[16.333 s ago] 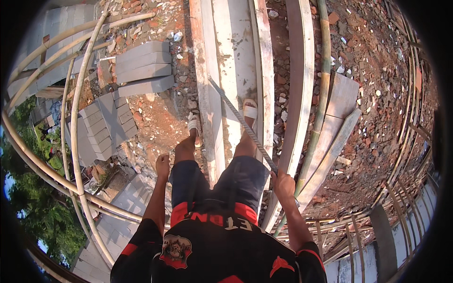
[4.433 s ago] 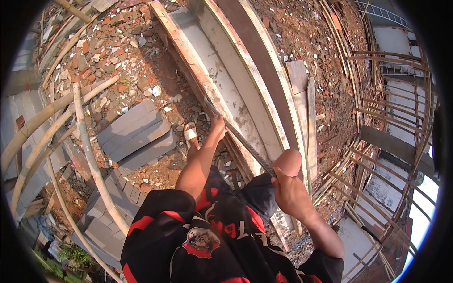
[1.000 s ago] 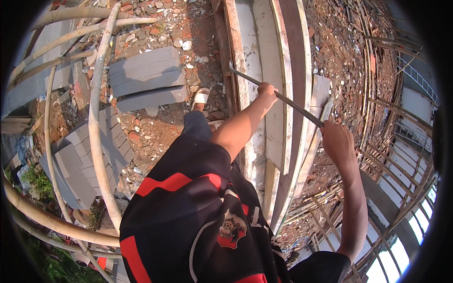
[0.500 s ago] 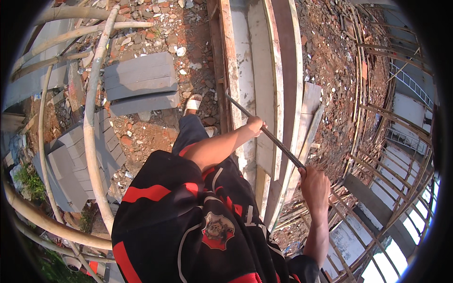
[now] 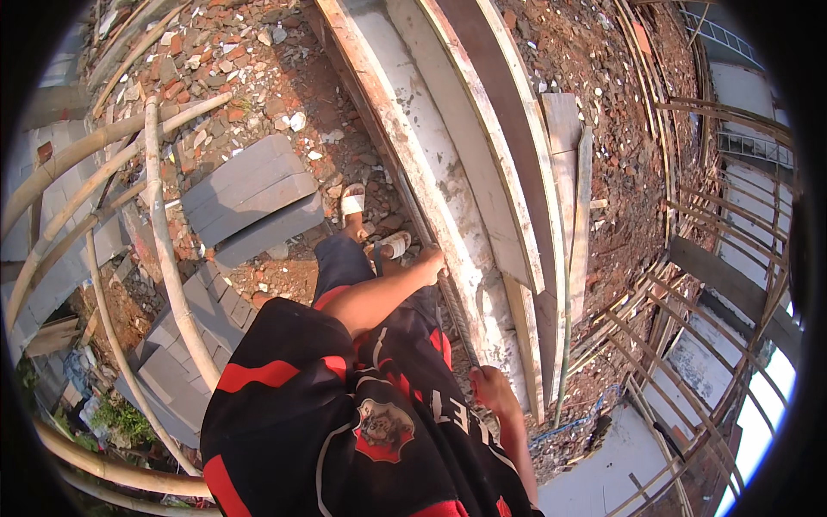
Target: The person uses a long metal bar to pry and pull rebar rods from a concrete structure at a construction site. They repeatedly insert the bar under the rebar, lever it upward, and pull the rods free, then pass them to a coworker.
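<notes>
My left hand [image 5: 432, 264] is closed round a long dark steel bar [image 5: 457, 317], at the near side of a timber board [image 5: 412, 153]. Lower down, my right hand [image 5: 494, 389] is closed at the bar's other end. Between the hands the bar looks ribbed and runs close along the board's left side. Beyond my left hand its far end is hard to make out against the wood. The board edges a grey concrete strip [image 5: 444, 177], with a wider plank [image 5: 482, 155] standing along the strip's other side.
Stacked grey blocks [image 5: 250, 185] lie on rubble at the left, by my sandalled feet [image 5: 353, 202]. Bamboo poles [image 5: 168, 250] cross the left side. Loose planks [image 5: 564, 129] lean right of the formwork. Farther right stand timber frames [image 5: 689, 345] and a ladder [image 5: 724, 36].
Both hands have moved left and down with the bar, from across the formwork to its near side. The bar now points more steeply, and the view has turned.
</notes>
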Tool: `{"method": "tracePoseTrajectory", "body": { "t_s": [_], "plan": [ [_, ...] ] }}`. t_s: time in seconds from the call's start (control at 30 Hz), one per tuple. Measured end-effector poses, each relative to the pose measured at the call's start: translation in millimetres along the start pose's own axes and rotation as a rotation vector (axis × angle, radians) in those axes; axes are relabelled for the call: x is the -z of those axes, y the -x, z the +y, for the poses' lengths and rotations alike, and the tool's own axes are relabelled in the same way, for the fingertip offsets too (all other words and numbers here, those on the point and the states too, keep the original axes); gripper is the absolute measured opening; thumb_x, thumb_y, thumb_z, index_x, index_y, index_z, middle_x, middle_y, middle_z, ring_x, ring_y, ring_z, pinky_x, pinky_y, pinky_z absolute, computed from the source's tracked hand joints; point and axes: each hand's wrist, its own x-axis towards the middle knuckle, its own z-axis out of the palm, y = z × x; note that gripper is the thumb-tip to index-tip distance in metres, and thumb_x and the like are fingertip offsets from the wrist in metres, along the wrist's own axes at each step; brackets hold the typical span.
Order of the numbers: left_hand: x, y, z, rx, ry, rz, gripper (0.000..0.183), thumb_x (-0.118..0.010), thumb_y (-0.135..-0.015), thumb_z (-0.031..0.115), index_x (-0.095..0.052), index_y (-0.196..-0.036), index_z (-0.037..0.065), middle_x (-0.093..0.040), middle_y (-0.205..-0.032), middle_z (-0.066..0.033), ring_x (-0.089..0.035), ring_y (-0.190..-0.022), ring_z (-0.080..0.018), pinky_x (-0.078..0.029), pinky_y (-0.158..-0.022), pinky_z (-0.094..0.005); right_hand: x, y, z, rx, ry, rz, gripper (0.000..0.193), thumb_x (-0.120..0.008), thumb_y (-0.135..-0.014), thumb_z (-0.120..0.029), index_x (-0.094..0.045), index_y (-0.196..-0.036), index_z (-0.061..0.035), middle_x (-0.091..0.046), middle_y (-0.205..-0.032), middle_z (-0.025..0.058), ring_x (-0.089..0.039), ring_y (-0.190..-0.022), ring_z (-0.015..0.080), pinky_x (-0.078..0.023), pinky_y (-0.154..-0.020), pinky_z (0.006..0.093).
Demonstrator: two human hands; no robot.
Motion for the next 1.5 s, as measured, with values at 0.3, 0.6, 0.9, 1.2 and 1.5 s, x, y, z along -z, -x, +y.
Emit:
{"method": "tracePoseTrajectory", "body": {
  "t_s": [0.3,0.6,0.9,1.2,1.5],
  "plan": [
    [54.2,-39.9,-29.0,-0.113,-0.433,0.254,0.05,-0.034,-0.098,0.048,-0.051,-0.082,0.003,-0.054,-0.067,-0.0084,-0.048,-0.043,-0.0181,-0.039,-0.037,-0.0322,-122.9,-11.2,7.8,-0.314,-0.654,0.013,0.05,-0.045,-0.096,-0.039,-0.064,-0.079,0.0035,-0.06,-0.062,0.018,-0.062,-0.058,0.0319,-0.047,-0.056,0.0418],
    [91.6,-63.9,-65.0,-0.297,-0.788,0.51,0.066,-0.029,-0.096,0.05,-0.062,-0.095,-0.008,-0.066,-0.076,-0.017,-0.064,-0.063,-0.0295,-0.052,-0.059,-0.0387,-238.7,-21.1,32.3,-0.341,-0.415,0.195,0.053,-0.045,-0.094,-0.044,-0.064,-0.078,0.0024,-0.061,-0.072,0.0291,-0.062,-0.073,0.0454,-0.048,-0.066,0.054],
    [102.4,-83.6,-89.8,-0.59,-0.933,0.645,0.066,-0.029,-0.097,0.048,-0.06,-0.101,-0.011,-0.065,-0.086,-0.0225,-0.063,-0.074,-0.0341,-0.051,-0.064,-0.0408,-285.0,-56.0,95.5,-0.338,-0.428,0.206,0.05,-0.05,-0.091,-0.048,-0.063,-0.077,-0.0017,-0.063,-0.068,0.0251,-0.064,-0.067,0.0427,-0.051,-0.061,0.0502],
    [162.8,-221.3,-117.0,-0.534,-0.712,0.665,0.067,-0.029,-0.099,0.046,-0.059,-0.106,-0.013,-0.063,-0.097,-0.0284,-0.063,-0.086,-0.0391,-0.05,-0.072,-0.0437,-341.1,-121.2,181.0,-0.214,-0.404,0.265,0.046,-0.053,-0.089,-0.049,-0.063,-0.076,-0.0058,-0.063,-0.065,0.0192,-0.064,-0.062,0.0384,-0.051,-0.057,0.0469],
    [66.3,-200.8,-159.3,-0.675,-0.521,0.642,0.066,-0.031,-0.098,0.05,-0.053,-0.103,-0.012,-0.06,-0.085,-0.0214,-0.06,-0.066,-0.0293,-0.048,-0.045,-0.0352,-347.8,-190.9,265.3,-0.125,-0.331,0.356,0.046,-0.056,-0.088,-0.047,-0.059,-0.07,-0.0047,-0.061,-0.058,0.0174,-0.062,-0.056,0.0367,-0.049,-0.053,0.0446]
  ]
}}
